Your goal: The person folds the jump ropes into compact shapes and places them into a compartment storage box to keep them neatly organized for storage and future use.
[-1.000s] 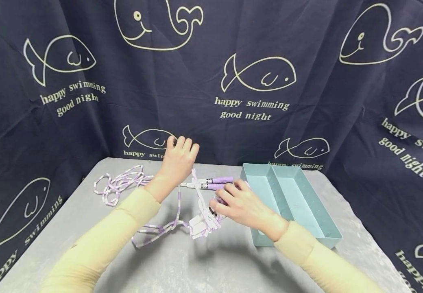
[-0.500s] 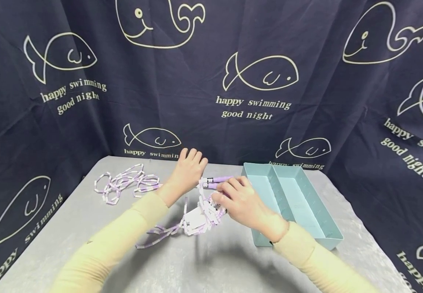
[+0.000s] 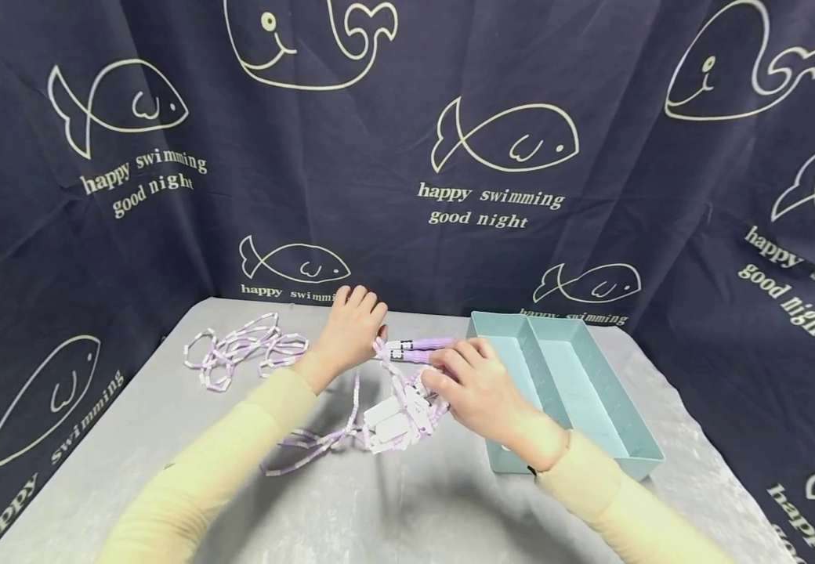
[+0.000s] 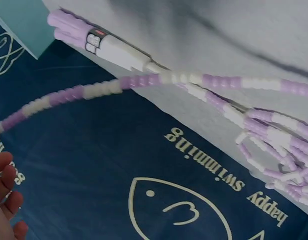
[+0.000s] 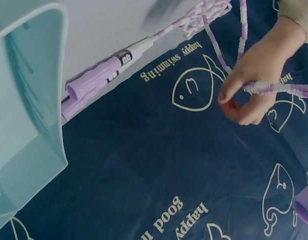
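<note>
Beaded skipping rope (image 3: 418, 415), purple and white, sits bunched between my hands, apparently raised above the worktop (image 3: 351, 517), with loose loops (image 3: 342, 435) trailing toward eight o'clock. My left hand (image 3: 353, 329), at eleven o'clock from the bunch, pinches one strand (image 4: 139, 81); my right hand (image 3: 488, 392), at two o'clock, is curled round the handle end, though my fingers hide most of that grip. I expect the rope to feel light and limp, its hard plastic beads smooth enough to slide, yet unlikely to break; slack turns could easily slip off. I'd hold it firmly by the stiff handles, where white shafts (image 3: 389, 428) show among the turns, and guide the strand with finger and thumb. From the bunch, a second rope (image 4: 278, 134) lies coiled toward ten o'clock, its purple-and-white handles (image 5: 94, 82) at about twelve, and a blue-green tray (image 3: 584, 392) with two compartments stands at three. Black bands (image 5: 125, 56) on those handles carry a doubled character, 88 or BB; I can't tell which. Around me, the dark cloth (image 3: 351, 164) reads "happy swimming" and "good night" beside outlined fish and whales.
</note>
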Motion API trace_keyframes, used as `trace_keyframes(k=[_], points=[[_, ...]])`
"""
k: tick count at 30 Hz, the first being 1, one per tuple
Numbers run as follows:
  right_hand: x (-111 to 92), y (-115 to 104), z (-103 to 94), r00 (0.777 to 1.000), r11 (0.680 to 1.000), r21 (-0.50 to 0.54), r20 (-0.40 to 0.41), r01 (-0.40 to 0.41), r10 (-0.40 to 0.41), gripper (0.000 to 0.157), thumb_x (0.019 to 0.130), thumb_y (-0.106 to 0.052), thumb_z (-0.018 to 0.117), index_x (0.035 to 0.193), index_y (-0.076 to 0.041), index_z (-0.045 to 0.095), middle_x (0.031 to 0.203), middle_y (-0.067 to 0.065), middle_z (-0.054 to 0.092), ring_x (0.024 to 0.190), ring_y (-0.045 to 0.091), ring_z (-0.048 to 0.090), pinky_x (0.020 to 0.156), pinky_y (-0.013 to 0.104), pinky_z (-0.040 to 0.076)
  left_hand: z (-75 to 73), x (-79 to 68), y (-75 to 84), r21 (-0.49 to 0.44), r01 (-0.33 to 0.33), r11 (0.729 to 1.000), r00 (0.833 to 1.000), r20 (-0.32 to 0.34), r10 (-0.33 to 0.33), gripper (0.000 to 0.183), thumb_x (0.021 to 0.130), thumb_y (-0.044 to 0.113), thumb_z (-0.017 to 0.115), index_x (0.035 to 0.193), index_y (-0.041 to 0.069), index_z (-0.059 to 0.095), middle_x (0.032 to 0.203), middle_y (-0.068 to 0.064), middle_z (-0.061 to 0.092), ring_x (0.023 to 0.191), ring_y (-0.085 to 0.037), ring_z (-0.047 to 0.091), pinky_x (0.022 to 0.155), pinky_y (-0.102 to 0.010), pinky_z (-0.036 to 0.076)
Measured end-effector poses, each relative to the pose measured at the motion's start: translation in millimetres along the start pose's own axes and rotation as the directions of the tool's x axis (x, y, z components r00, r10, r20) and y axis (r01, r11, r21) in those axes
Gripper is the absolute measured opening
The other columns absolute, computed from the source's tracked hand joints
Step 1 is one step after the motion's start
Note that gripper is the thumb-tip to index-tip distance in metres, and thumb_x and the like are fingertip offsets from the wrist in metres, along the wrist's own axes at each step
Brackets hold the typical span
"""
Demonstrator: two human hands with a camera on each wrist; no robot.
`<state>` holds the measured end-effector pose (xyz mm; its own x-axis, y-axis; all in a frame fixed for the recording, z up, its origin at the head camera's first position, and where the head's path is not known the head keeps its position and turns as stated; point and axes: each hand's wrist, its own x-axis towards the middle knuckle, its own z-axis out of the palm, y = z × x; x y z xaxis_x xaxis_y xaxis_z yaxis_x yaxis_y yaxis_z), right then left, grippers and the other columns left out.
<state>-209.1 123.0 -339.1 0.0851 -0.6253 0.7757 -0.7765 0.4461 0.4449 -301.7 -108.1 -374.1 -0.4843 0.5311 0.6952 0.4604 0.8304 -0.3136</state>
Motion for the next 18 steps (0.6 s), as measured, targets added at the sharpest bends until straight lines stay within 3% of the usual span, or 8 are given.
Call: trace_keyframes(k=[4,9,12,18], points=[[2,4,-6.3,0.998,0.999,-0.011,-0.039,-0.042,0.041,0.021,0.082,0.004,0.041,0.089,-0.01,0.054,0.085,0.007,0.058,0.071,0.024,0.056,0.065,0.041,0.043,3.4,-4.6,-6.2,-0.001,-0.005,1.0,1.0,-0.006,0.005,0.017,0.076,0.025,0.061,0.079,0.01,0.055,0.078,-0.006,0.052,0.084,-0.028,0.045,0.084,-0.044,0.034],[5,11,-16.2,0.994,0.994,-0.018,-0.029,-0.108,0.107,0.023,0.077,0.006,0.039,0.09,-0.008,0.053,0.087,0.01,0.058,0.074,0.026,0.055,0.066,0.043,0.041,3.9,-10.7,-8.0,0.023,0.01,1.0,0.993,0.115,-0.013,0.017,0.072,0.018,0.067,0.083,0.01,0.057,0.08,-0.006,0.053,0.086,-0.027,0.044,0.084,-0.043,0.033],[5,13,-18.9,0.989,0.989,-0.017,-0.024,-0.145,0.144,0.027,0.073,0.006,0.037,0.09,-0.008,0.053,0.089,0.01,0.057,0.074,0.028,0.054,0.066,0.043,0.039,2.1,-13.0,-4.0,0.051,-0.011,0.999,0.976,0.219,-0.001,0.023,0.07,0.02,0.069,0.089,0.011,0.058,0.085,-0.005,0.055,0.091,-0.027,0.045,0.087,-0.043,0.033],[8,15,-21.1,0.968,0.968,-0.014,-0.046,-0.249,0.248,0.033,0.067,0.006,0.041,0.096,-0.006,0.05,0.09,0.013,0.055,0.074,0.033,0.051,0.065,0.044,0.035,3.4,-25.4,8.4,0.049,-0.066,0.997,0.917,0.397,0.041,0.034,0.072,0.021,0.071,0.101,0.009,0.058,0.102,-0.008,0.061,0.105,-0.028,0.047,0.098,-0.045,0.033]])
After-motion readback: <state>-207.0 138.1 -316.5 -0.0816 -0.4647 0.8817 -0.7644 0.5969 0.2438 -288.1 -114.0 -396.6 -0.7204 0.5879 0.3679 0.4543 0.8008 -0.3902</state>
